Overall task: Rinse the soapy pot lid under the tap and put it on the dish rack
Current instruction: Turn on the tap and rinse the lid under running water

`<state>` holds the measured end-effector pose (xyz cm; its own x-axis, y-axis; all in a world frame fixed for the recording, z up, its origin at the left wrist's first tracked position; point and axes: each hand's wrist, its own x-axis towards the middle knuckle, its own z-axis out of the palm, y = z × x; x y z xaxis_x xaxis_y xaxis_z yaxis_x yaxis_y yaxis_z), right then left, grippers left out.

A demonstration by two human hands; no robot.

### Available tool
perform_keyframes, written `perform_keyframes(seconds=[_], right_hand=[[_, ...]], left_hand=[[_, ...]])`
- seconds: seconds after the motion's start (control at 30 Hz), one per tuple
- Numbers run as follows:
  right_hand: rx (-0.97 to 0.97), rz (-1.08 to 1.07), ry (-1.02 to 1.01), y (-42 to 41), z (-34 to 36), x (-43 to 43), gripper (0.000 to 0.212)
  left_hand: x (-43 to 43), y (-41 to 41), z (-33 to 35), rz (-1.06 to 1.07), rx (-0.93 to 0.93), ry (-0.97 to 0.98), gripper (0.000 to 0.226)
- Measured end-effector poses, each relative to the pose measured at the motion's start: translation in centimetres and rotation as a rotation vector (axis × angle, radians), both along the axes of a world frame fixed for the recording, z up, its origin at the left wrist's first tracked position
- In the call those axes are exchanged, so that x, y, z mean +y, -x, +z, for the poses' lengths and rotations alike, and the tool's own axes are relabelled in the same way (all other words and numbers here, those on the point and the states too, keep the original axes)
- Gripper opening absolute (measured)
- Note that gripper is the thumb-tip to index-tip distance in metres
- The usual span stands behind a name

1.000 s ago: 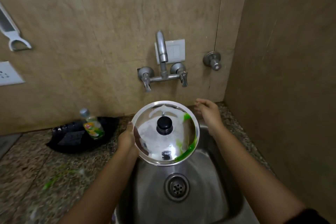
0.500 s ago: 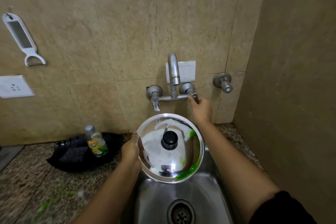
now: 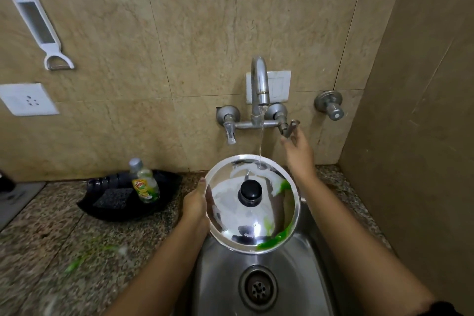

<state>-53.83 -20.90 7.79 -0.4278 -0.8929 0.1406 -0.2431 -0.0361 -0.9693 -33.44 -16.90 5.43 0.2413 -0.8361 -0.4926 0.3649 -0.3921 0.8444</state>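
A shiny steel pot lid [image 3: 230, 215] with a black knob and green soap smears along its right and lower rim is held over the steel sink [image 3: 225, 285]. My left hand [image 3: 196, 206] grips its left rim. A thin stream of water falls from the tap spout [image 3: 259, 82] onto the lid's far edge. My right hand [image 3: 298, 152] is raised beside the lid, fingertips touching the tap's right lever [image 3: 289, 128], which is turned outward. No dish rack is in view.
A black tray [image 3: 164, 197] with a scrub pad [image 3: 112, 199] and a dish soap bottle [image 3: 145, 182] sits on the granite counter left of the sink. Green soap streaks [image 3: 77, 263] lie on the counter. A peeler [image 3: 41, 28] and a socket [image 3: 27, 99] are on the wall.
My right hand rose from beside the lid to the tap's right lever and turned it; water now runs onto the lid. The left hand keeps holding the lid.
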Motion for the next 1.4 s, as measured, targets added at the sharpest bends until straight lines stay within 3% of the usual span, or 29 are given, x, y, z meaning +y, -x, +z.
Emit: perform_keyframes(seconds=[0.17, 0.23, 0.3, 0.37, 0.5, 0.67, 0.9, 1.17, 1.27, 1.4], right_hand=[[0.748, 0.354, -0.056, 0.3, -3.5, 5.0, 0.043], [0.91, 0.46, -0.113, 0.4, -3.8, 5.3, 0.051], [0.986, 0.401, -0.146, 0.6, -3.7, 5.9, 0.054], [1.017, 0.36, -0.154, 0.0, -3.7, 7.7, 0.056], [1.108, 0.537, -0.011, -2.0, -5.9, 10.8, 0.059], [1.04, 0.263, 0.014, -1.1, -7.5, 11.7, 0.058], [1.11, 0.632, 0.313, -1.8, -8.9, 13.2, 0.043], [0.998, 0.325, 0.336, 1.3, -9.3, 12.5, 0.04], [1.028, 0.486, 0.397, -1.9, -8.9, 13.3, 0.038], [1.155, 0.714, 0.198, -5.4, -7.2, 10.9, 0.045]], left_hand=[[0.0, -0.1, -0.2, 0.025, -0.02, -0.025, 0.031], [-0.2, 0.0, -0.7, 0.03, -0.02, -0.049, 0.037], [-0.3, 0.2, -0.8, 0.048, -0.008, -0.075, 0.038], [-0.4, 0.2, -0.8, 0.086, -0.015, -0.099, 0.039], [-0.5, 0.0, -0.8, 0.172, -0.109, -0.072, 0.043], [0.0, 0.0, -0.9, 0.219, -0.095, -0.04, 0.042], [0.8, 0.1, -1.3, 0.244, 0.004, -0.071, 0.043], [0.9, -0.2, -1.9, 0.2, 0.003, -0.015, 0.026], [0.8, 0.2, -1.7, 0.227, 0.067, -0.022, 0.03], [1.1, 0.9, -3.3, 0.173, 0.0, -0.052, 0.043]])
